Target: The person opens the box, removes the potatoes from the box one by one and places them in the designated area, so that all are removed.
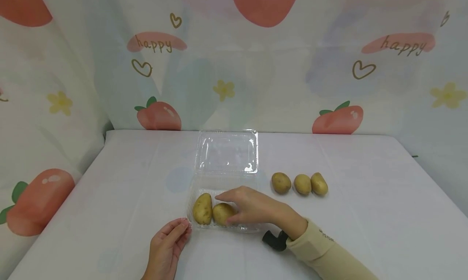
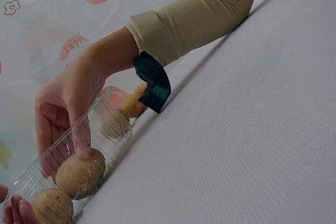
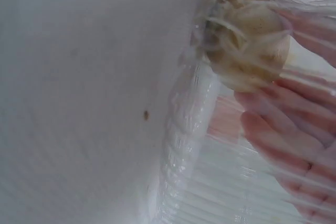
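A clear plastic clamshell box (image 1: 226, 180) lies unfolded on the table, its lid (image 1: 227, 152) laid back behind the base. Two potatoes sit side by side in the base: a longer one (image 1: 202, 209) at left and a rounder one (image 1: 222, 213) beside it. My right hand (image 1: 250, 207) reaches in from the right and holds the rounder potato, thumb on the near side, fingers on the far side. In the left wrist view its thumb (image 2: 81, 142) presses that potato through the opening. My left hand (image 1: 170, 239) pinches the box's near left corner.
To the right of the box, three more potatoes lie in a row: one (image 1: 281, 183) apart, then two close together (image 1: 302, 184). A dark wrist-worn device (image 1: 275, 241) hangs below the right sleeve. A patterned cloth wall (image 1: 270, 85) stands behind the table.
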The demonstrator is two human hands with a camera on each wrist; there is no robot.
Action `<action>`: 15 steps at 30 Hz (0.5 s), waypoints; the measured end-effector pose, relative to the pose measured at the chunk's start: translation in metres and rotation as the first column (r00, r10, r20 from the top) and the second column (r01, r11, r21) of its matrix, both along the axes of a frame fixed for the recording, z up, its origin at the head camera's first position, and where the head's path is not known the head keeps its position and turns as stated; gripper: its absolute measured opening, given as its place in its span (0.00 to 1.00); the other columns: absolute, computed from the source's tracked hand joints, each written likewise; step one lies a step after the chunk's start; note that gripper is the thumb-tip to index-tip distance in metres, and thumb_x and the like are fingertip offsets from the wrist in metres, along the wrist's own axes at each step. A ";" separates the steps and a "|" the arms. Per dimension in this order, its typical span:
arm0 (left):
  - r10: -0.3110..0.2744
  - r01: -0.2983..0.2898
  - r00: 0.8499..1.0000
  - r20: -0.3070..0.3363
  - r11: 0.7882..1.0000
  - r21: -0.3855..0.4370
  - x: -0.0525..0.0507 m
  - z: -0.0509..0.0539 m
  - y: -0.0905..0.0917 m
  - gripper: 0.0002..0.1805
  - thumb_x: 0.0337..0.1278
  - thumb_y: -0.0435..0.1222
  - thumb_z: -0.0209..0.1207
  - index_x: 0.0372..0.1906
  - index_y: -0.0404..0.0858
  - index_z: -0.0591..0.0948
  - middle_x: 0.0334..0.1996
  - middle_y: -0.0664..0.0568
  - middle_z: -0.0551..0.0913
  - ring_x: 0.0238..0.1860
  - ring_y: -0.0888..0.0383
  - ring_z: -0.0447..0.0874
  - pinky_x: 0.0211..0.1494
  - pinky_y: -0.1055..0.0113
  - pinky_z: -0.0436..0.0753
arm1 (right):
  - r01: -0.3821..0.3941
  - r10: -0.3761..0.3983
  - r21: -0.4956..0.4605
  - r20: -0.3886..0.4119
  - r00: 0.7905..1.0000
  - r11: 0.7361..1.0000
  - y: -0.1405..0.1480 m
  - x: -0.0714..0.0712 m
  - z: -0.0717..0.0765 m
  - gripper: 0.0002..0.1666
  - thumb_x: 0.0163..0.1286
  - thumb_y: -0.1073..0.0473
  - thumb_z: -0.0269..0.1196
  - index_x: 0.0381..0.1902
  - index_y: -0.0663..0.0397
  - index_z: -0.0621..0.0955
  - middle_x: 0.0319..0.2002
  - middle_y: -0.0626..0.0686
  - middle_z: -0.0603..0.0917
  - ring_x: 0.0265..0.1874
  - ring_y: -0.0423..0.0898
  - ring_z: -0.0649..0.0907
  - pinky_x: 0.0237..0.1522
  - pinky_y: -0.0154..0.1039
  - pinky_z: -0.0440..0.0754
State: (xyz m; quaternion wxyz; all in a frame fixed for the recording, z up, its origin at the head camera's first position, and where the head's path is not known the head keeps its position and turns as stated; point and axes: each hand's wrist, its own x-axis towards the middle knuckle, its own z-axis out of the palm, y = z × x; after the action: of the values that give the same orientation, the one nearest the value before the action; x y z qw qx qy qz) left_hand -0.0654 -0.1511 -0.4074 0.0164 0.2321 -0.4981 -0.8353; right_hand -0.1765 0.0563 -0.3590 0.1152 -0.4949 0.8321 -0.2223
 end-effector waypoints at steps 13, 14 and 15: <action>0.004 -0.004 1.000 0.008 1.000 -0.002 0.000 -0.001 0.000 0.05 0.55 0.31 0.60 0.36 0.34 0.78 0.33 0.51 0.80 0.36 0.61 0.80 0.42 0.72 0.79 | -0.024 0.024 0.025 0.025 0.999 0.999 -0.005 0.001 -0.005 0.30 0.53 0.63 0.70 0.54 0.64 0.75 0.49 0.52 0.80 0.47 0.37 0.77 0.50 0.29 0.73; 0.004 -0.004 1.000 0.007 1.000 -0.003 0.000 -0.001 0.000 0.05 0.55 0.31 0.60 0.36 0.34 0.78 0.33 0.51 0.80 0.36 0.61 0.80 0.42 0.72 0.79 | -0.021 0.021 0.026 0.027 0.999 0.999 -0.005 0.001 -0.005 0.30 0.53 0.63 0.70 0.54 0.64 0.75 0.49 0.52 0.80 0.47 0.37 0.77 0.50 0.29 0.73; 0.005 -0.005 1.000 0.006 1.000 -0.003 0.000 -0.001 0.000 0.05 0.55 0.31 0.59 0.36 0.34 0.78 0.33 0.51 0.80 0.36 0.61 0.80 0.42 0.72 0.79 | -0.019 0.018 0.027 0.027 0.999 0.999 -0.005 0.001 -0.005 0.30 0.52 0.63 0.70 0.54 0.64 0.75 0.49 0.52 0.80 0.47 0.37 0.77 0.50 0.29 0.73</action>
State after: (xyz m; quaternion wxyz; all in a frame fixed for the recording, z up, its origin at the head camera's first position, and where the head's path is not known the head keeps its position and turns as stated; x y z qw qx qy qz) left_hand -0.0656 -0.1509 -0.4086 0.0172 0.2359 -0.4988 -0.8338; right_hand -0.1757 0.0518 -0.3642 0.1353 -0.4980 0.8287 -0.2166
